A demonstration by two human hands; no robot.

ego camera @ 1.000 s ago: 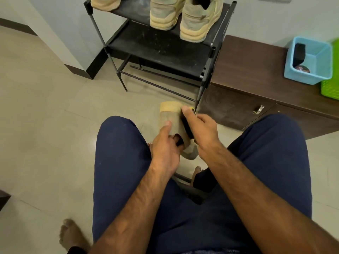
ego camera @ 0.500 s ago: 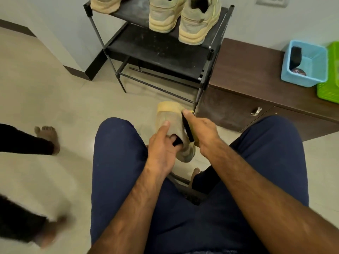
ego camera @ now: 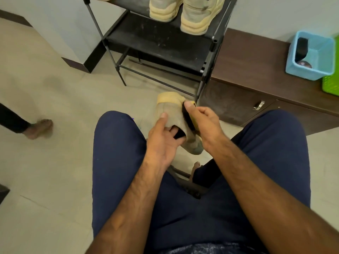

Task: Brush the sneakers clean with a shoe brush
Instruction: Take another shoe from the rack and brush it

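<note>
A beige sneaker with a yellowish sole is held up between my knees, toe pointing away. My left hand grips it at the opening, fingers tucked inside and thumb lying along the upper. My right hand holds a shoe brush with dark bristles and a yellow back, pressed against the sneaker's right side. Two more beige sneakers stand on the top shelf of a black shoe rack ahead.
A dark brown low cabinet stands right of the rack, carrying a blue plastic basket and a green basket. Another person's bare foot is on the tiled floor at the left. My legs in navy trousers fill the foreground.
The brush has slid along the sneaker's side while my left hand kept its grip. The other person's foot at the left has stepped to a new spot. The view has shifted slightly.
</note>
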